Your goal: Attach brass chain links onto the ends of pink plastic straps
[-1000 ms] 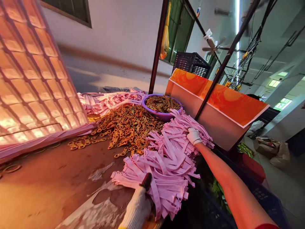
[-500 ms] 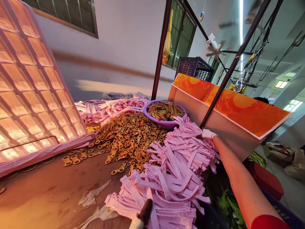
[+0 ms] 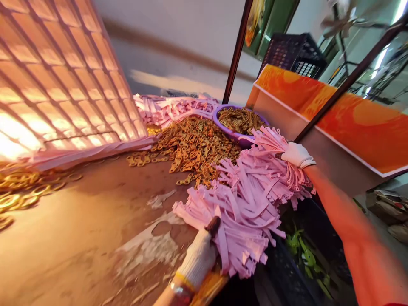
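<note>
My right hand (image 3: pixel 297 155), in a white knit glove, is closed around a bundle of pink fabric straps (image 3: pixel 269 140) at the far end of a long heap. The straps fan out to the left of the glove and hang below it. My left hand (image 3: pixel 199 255), gloved with a dark fingertip, rests against the near edge of the pink strap heap (image 3: pixel 245 204). One dark-tipped digit lies on the straps; its other fingers are hidden. Left of the heap lies a pile of brass-coloured metal clasps (image 3: pixel 197 146).
Behind the clasps stands a purple basin (image 3: pixel 218 123) holding more of them. A lit, pink-covered panel (image 3: pixel 73 76) leans at left, near gold rings (image 3: pixel 25 187). Orange-printed cardboard (image 3: pixel 334 106) and a slanted dark pole (image 3: pixel 350 80) border the right. Dark bins with green pieces (image 3: pixel 306 255) sit below.
The view has shifted, so the table scene sits further right and higher. My right hand has raised a bundle of straps from the heap. More of my left hand shows.
</note>
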A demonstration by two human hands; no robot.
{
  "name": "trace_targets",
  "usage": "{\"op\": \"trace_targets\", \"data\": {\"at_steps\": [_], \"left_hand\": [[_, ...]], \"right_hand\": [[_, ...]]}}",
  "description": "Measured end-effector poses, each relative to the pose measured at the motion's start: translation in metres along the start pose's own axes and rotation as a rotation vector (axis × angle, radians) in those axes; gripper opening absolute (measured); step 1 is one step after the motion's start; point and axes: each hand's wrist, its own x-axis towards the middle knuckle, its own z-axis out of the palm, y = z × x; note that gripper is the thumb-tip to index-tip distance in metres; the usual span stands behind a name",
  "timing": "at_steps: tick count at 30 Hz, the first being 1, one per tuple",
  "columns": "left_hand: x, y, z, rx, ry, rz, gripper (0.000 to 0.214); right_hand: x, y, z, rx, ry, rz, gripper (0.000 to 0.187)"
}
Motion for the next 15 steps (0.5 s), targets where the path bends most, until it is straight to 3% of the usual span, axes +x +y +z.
{"op": "trace_targets", "data": {"at_steps": [2,5,8,11,15], "left_hand": [[0.000,-0.005,0.001,-0.033,0.071,0.024,0.046],[0.002,-0.009,0.006,-0.065,0.134,0.081,0.044],[-0.001,-0.007,0.014,-0.073,0.185,0.087,0.036],[-0.006,-0.003,0.022,-0.069,0.214,0.080,0.031],[-0.011,-0.001,0.025,-0.084,0.189,0.076,0.032]], "right_hand": [[-0.028,-0.042,0.014,0.044,-0.050,-0.134,0.063],[-0.089,-0.114,0.052,0.152,-0.240,-0.365,0.041],[-0.134,-0.160,0.086,0.198,-0.288,-0.373,0.047],[-0.144,-0.165,0.098,0.232,-0.295,-0.334,0.059],[-0.141,-0.153,0.093,0.213,-0.333,-0.334,0.068]]}}
